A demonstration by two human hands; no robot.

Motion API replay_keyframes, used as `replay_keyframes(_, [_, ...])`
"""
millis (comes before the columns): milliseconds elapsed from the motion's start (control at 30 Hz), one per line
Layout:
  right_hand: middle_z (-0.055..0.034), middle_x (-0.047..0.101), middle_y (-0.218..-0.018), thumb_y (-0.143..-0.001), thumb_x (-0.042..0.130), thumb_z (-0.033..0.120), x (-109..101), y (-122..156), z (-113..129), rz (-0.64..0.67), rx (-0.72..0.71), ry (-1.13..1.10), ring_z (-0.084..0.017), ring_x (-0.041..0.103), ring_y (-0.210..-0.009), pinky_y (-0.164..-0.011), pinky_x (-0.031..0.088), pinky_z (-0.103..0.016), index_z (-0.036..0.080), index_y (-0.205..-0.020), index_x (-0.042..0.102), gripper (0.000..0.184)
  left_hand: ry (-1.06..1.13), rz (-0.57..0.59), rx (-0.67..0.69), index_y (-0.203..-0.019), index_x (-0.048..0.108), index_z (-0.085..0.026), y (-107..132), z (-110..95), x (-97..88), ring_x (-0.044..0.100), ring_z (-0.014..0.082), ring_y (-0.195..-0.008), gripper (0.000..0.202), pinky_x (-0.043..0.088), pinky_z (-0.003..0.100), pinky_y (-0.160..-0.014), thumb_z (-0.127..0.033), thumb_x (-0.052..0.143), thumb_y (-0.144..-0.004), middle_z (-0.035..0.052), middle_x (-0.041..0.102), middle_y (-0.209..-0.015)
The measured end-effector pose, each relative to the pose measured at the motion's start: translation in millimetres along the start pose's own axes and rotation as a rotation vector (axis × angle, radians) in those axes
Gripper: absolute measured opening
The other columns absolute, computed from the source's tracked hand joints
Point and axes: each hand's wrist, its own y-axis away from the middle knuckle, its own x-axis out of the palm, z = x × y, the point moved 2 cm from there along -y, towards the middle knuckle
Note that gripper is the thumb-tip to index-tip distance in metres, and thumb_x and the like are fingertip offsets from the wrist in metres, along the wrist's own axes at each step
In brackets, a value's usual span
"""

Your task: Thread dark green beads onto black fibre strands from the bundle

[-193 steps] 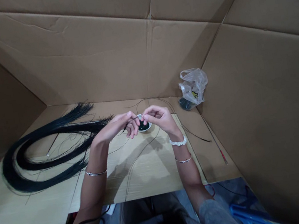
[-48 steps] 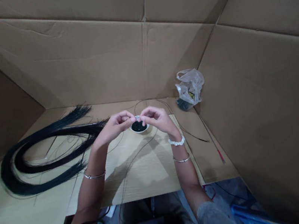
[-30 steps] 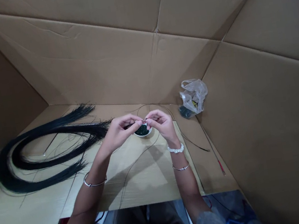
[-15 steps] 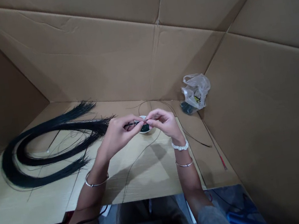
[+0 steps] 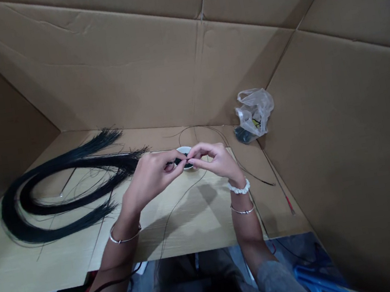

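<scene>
Cardboard walls (image 5: 132,77) are boxing in the workspace on three sides around a pale wooden table (image 5: 201,229). Big bundle of black strands (image 5: 37,205) is lying looped across the table's left half, its frayed ends reaching toward the middle, near the left wrist but not touching it. Person's left hand (image 5: 150,177) and right hand (image 5: 217,159) are hovering over the table centre, fingertips meeting. Both are pinching a thin black strand (image 5: 170,212), thumb and forefinger pressed together on each side, other fingers curled. Pinch point is sitting right between the two hands. From there the strand is trailing down onto the table and curving toward the near edge. Crumpled clear plastic bag (image 5: 254,112) is sitting in the far right corner against the cardboard, well apart from the hands. Small white bowl (image 5: 183,149) with dark contents is standing just behind the fingertips, partly hidden by them. Whether anything else is sitting on the strand at the pinch is too small to tell.
</scene>
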Motion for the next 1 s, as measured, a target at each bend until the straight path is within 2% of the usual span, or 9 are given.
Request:
replay_keyframes(400, [0.0002, 0.075, -0.082, -0.090, 0.072, 0.034, 1.0, 1.3, 3.8, 0.031, 0.009, -0.044, -0.012, 0.073, -0.071, -0.069, 0.058, -0.025, 0.020, -0.096, 0.069, 0.015, -0.029, 0.014, 0.005, -0.096, 0.077, -0.021, 1.2, -3.4, -3.2, 0.043, 0.0080, -0.054, 0.017, 0.031, 0.021, -0.057, -0.031, 0.062, -0.096, -0.0061, 0.050, -0.058])
replay_keyframes(700, [0.0018, 0.074, -0.082, -0.091, 0.070, 0.029, 2.9, 4.0, 9.9, 0.035, 0.018, 0.000, -0.011, 0.076, -0.075, -0.068, 0.059, -0.020, 0.020, -0.094, 0.066, 0.011, -0.083, 0.012, 0.027, -0.096, 0.076, -0.022, 2.3, -1.2, -1.8, 0.047, 0.0090, -0.055, 0.017, 0.032, 0.021, -0.057, -0.031, 0.062, -0.096, -0.0052, 0.054, -0.059])
replay_keyframes(1000, [0.0008, 0.074, -0.083, -0.091, 0.070, 0.031, 2.8, 3.3, 10.0, 0.038, 0.025, -0.034, -0.012, 0.076, -0.075, -0.070, 0.061, -0.022, 0.020, -0.094, 0.067, 0.012, -0.056, -0.004, 0.056, -0.095, 0.076, -0.022, 3.1, -2.5, -1.3, 0.047, 0.0089, -0.055, 0.018, 0.032, 0.021, -0.056, -0.032, 0.062, -0.097, -0.0053, 0.055, -0.059])
